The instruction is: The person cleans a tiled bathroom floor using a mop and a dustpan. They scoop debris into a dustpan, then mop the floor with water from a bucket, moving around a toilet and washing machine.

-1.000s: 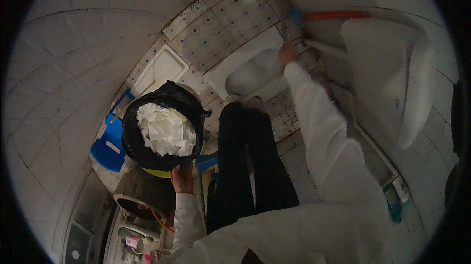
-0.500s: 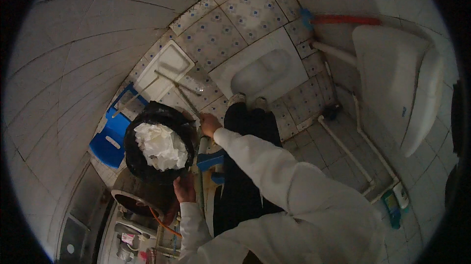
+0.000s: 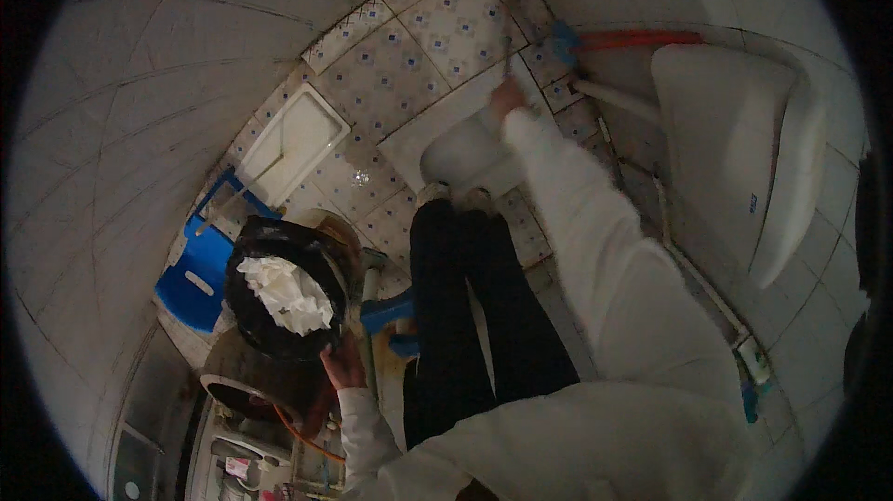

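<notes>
My left hand (image 3: 344,366) is closed on the near rim of a bin lined with a black plastic bag (image 3: 244,301). Crumpled white paper (image 3: 286,294) fills the bag. My right arm reaches far forward, and my right hand (image 3: 509,99) is over the far right part of the white squat toilet (image 3: 398,140). Its fingers wrap round long thin tongs (image 3: 507,53), of which only a short blurred length shows. Whether the tongs pinch anything is too unclear to see.
Left stand a blue plastic chair (image 3: 200,276) and a white shallow tray (image 3: 312,133). A brown jar (image 3: 244,366) lies behind the bin, beside a blue-topped stool (image 3: 386,312). Right, a white urinal (image 3: 716,143), pipes and a red-handled brush (image 3: 642,39) line the wall.
My right hand has swung from beside the bin forward and right to over the squat toilet, carrying the tongs. My left hand stays on the bin, which tilts slightly.
</notes>
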Action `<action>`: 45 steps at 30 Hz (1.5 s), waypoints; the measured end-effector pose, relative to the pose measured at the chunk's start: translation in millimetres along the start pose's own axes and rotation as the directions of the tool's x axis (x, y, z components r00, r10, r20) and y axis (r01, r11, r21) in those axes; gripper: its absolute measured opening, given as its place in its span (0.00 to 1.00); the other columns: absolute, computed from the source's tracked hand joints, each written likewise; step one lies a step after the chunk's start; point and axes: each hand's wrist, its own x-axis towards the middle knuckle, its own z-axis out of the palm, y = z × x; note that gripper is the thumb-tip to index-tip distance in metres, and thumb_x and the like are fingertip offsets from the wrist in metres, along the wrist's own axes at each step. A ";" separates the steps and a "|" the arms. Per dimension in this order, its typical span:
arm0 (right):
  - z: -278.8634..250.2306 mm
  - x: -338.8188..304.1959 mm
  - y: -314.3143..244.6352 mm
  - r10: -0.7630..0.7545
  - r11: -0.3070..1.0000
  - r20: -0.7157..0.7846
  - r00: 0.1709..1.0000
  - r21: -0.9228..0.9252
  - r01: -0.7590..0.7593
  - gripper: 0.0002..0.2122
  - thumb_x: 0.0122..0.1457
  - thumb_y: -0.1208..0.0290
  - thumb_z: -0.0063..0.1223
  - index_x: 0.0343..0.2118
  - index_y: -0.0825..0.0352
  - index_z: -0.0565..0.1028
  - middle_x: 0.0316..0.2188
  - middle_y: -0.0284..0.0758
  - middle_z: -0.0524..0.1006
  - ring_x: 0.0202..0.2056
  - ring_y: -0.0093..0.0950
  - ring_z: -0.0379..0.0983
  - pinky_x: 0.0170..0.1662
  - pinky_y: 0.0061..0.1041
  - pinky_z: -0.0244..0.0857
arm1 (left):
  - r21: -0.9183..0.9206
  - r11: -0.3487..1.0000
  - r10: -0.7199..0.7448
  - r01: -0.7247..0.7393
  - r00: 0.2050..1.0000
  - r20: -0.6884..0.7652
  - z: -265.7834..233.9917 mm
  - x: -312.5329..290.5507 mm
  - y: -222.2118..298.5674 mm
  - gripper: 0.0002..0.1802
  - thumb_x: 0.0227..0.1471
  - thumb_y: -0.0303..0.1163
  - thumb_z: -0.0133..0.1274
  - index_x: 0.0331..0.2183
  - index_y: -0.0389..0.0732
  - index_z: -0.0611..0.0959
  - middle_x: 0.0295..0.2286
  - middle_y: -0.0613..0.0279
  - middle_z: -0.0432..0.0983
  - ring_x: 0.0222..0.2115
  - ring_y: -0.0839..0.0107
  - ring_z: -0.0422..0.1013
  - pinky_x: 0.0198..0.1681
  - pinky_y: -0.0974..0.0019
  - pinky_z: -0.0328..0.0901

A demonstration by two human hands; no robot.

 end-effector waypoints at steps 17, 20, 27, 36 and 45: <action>-3.5 -87.5 26.3 -0.328 0.900 -0.039 0.944 0.289 0.325 0.14 0.53 0.71 0.40 0.42 0.70 0.67 0.32 0.46 0.72 0.33 0.44 0.69 0.35 0.38 0.64 | -0.017 0.998 -0.061 0.062 0.997 0.047 62.0 -24.3 -10.8 0.18 0.43 0.31 0.50 0.37 0.30 0.73 0.38 0.50 0.71 0.42 0.60 0.66 0.53 0.61 0.57; -42.3 -29.8 65.1 0.073 0.967 -0.109 0.991 0.251 -0.044 0.11 0.54 0.71 0.41 0.37 0.71 0.68 0.32 0.43 0.73 0.32 0.38 0.70 0.34 0.34 0.66 | -0.018 0.998 -0.065 0.065 0.998 0.027 60.0 -23.2 -5.6 0.20 0.42 0.30 0.51 0.38 0.29 0.72 0.40 0.49 0.70 0.44 0.60 0.64 0.54 0.61 0.55; 81.5 -170.0 -69.3 -0.080 0.930 0.524 0.848 0.346 -0.126 0.28 0.55 0.75 0.37 0.58 0.66 0.44 0.38 0.50 0.70 0.35 0.38 0.69 0.35 0.36 0.65 | -0.034 0.996 -0.075 0.079 0.992 0.102 40.7 -8.8 9.9 0.24 0.40 0.27 0.50 0.42 0.28 0.69 0.46 0.47 0.63 0.48 0.59 0.60 0.54 0.60 0.54; 14.8 -236.9 31.3 -0.249 0.579 0.036 0.968 0.807 0.119 0.15 0.51 0.75 0.40 0.44 0.66 0.68 0.36 0.45 0.73 0.36 0.39 0.70 0.41 0.33 0.63 | 0.364 0.931 -0.079 0.009 0.981 0.177 40.4 -11.2 36.6 0.23 0.46 0.31 0.43 0.45 0.29 0.68 0.46 0.49 0.65 0.47 0.60 0.61 0.55 0.62 0.53; -55.2 -331.0 296.8 0.301 0.922 0.253 0.919 -0.324 -0.213 0.22 0.53 0.58 0.46 0.47 0.70 0.64 0.43 0.41 0.69 0.42 0.35 0.65 0.48 0.31 0.56 | 0.009 1.000 -0.020 0.020 1.000 0.007 21.0 28.5 26.5 0.25 0.47 0.34 0.48 0.47 0.33 0.66 0.48 0.52 0.61 0.47 0.59 0.60 0.52 0.60 0.57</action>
